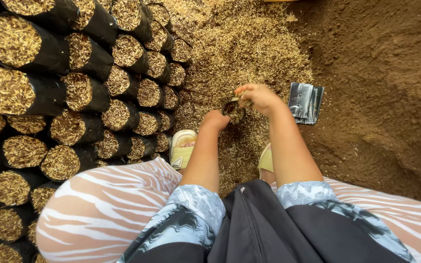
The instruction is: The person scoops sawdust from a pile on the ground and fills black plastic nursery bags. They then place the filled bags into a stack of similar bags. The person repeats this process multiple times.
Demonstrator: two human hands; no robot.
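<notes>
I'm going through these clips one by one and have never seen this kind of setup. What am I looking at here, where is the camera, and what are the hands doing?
There is no machine: a person works with two bare hands, and the single picture comes from a camera worn on their head, looking down past their knees. The left hand and right hand meet around a small black bag that appears partly filled with husk; both hands touch it. The ground is brown soil with a pile of pale rice husk spread over it. To the person's left, filled black bags lie stacked on their sides, husk showing at their open ends. A flat stack of empty black bags lies near the right hand. Yellow sandals show below.
</notes>
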